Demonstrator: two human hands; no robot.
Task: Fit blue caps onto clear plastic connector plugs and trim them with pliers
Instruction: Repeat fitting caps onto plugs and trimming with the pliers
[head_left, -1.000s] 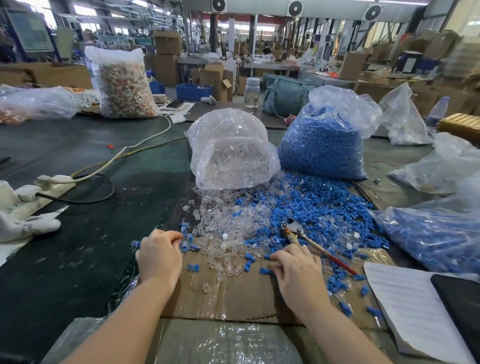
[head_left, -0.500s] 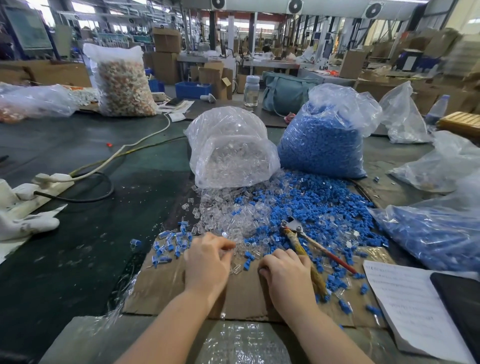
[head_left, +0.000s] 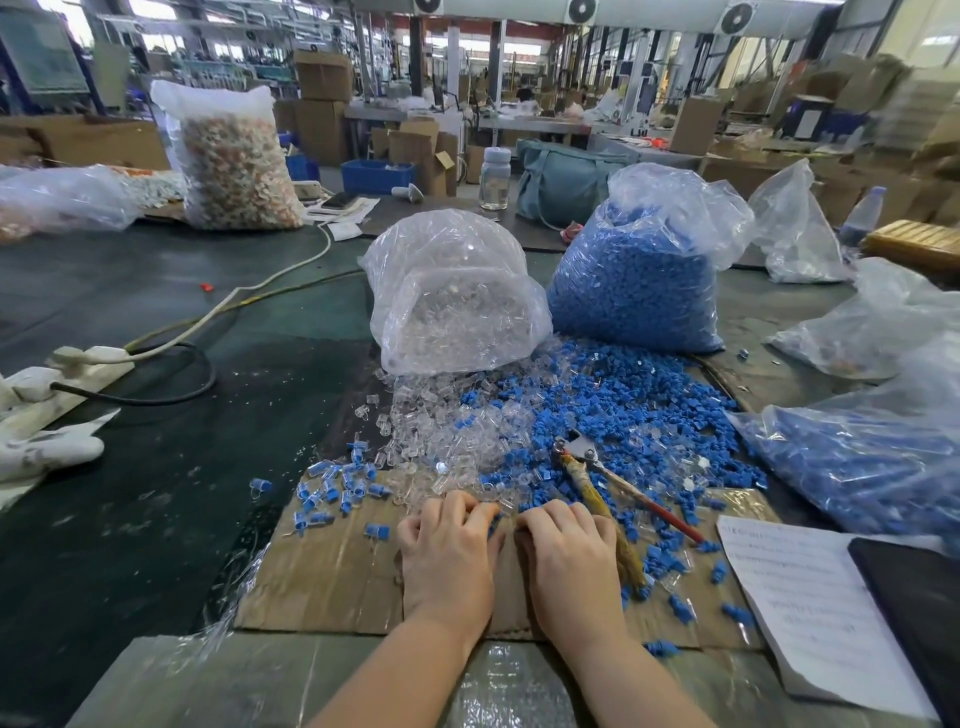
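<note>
My left hand (head_left: 449, 551) and my right hand (head_left: 566, 556) sit knuckles up on the cardboard sheet (head_left: 322, 582), fingertips meeting at the near edge of the loose pile. The left fingers pinch a blue cap (head_left: 493, 525). The right fingers curl round a small clear plug (head_left: 511, 519), mostly hidden. Loose clear plugs (head_left: 441, 431) and loose blue caps (head_left: 623, 410) spill toward me from their bags. The pliers (head_left: 576, 447) lie on the pile just right of my right hand, untouched. Several capped plugs (head_left: 337, 488) lie left of my hands.
A bag of clear plugs (head_left: 452, 296) and a bag of blue caps (head_left: 639, 280) stand behind the pile. Another bag of blue parts (head_left: 857, 462) lies at the right, above a paper sheet (head_left: 800, 597) and a dark notebook (head_left: 914, 597). A power strip (head_left: 78, 364) and cables lie at the left.
My left hand has moved right from the capped plugs to meet my right hand at the pile's edge. My right hand shifted slightly left. The pliers stayed put.
</note>
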